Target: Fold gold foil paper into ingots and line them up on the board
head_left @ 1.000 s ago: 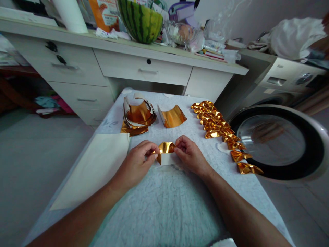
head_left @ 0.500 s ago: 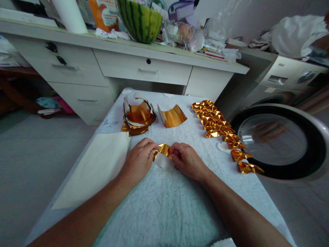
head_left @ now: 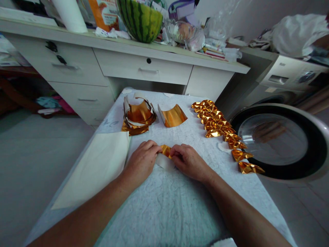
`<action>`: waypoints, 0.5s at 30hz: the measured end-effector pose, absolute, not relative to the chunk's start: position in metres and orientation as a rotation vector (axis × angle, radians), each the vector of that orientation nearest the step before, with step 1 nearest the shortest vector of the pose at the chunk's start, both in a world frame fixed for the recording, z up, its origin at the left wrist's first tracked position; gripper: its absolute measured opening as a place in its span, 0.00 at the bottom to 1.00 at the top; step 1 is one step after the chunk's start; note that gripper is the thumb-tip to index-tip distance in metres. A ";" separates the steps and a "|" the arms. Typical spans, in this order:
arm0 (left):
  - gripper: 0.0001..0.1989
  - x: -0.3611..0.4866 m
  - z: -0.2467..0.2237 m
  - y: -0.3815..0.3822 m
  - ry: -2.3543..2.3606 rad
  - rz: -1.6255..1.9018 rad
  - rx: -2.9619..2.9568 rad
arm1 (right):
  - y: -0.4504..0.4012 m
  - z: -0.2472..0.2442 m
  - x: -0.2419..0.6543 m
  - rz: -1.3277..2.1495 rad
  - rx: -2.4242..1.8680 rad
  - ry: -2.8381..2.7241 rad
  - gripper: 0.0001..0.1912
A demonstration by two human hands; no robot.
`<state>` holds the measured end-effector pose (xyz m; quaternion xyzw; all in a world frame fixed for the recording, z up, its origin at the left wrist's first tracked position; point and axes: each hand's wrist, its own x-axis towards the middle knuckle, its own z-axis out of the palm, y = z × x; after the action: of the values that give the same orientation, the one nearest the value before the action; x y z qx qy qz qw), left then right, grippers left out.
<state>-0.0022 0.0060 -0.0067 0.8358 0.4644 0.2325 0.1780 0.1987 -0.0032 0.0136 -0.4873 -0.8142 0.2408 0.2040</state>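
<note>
Between my two hands is a small gold foil paper [head_left: 166, 150] with a white part hanging toward me. My left hand [head_left: 145, 156] pinches its left end, and my right hand [head_left: 187, 159] pinches the right end. Beyond my left hand lies a curled stack of gold and white sheets [head_left: 140, 113]. A single curved gold sheet [head_left: 174, 116] rests to the right of that stack. Several folded gold foil pieces [head_left: 214, 120] form an overlapping row along the right side of the cloth-covered table [head_left: 167, 212].
A cream sheet [head_left: 95, 168] lies at the table's left. Behind stands a white desk [head_left: 144, 67] with half a watermelon [head_left: 141, 20], plastic bags and a paper roll [head_left: 70, 15]. At the right, a washing machine's round door [head_left: 280, 140] hangs open beside the table.
My left fingers have shifted slightly over the foil's left end. Less gold shows between my hands, and the foil looks narrower.
</note>
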 end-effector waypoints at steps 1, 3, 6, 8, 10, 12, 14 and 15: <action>0.13 -0.002 -0.006 0.006 1.296 0.650 2.354 | -0.004 0.015 0.200 0.698 -1.348 -2.267 0.10; 0.13 -0.001 -0.006 0.006 1.283 0.643 2.339 | -0.004 0.018 0.202 0.739 -1.328 -2.261 0.11; 0.13 -0.001 -0.006 0.007 1.276 0.646 2.329 | -0.005 0.020 0.204 0.796 -1.306 -2.248 0.12; 0.13 -0.002 -0.006 0.006 1.261 0.651 2.323 | -0.006 0.021 0.205 0.817 -1.301 -2.244 0.12; 0.13 -0.002 -0.005 0.005 1.241 0.650 2.316 | -0.005 0.021 0.206 0.820 -1.294 -2.253 0.12; 0.12 -0.001 -0.004 0.003 1.223 0.632 2.315 | -0.005 0.020 0.207 0.812 -1.280 -2.267 0.14; 0.11 -0.001 -0.003 0.002 1.211 0.612 2.321 | -0.005 0.018 0.208 0.801 -1.255 -2.288 0.15; 0.10 -0.001 -0.003 0.002 1.206 0.605 2.324 | -0.005 0.017 0.209 0.796 -1.241 -2.299 0.16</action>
<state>-0.0009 0.0016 -0.0032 0.8426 0.4372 0.2194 0.2255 0.2091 -0.0046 0.0175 -0.4449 -0.8242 0.2851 0.2036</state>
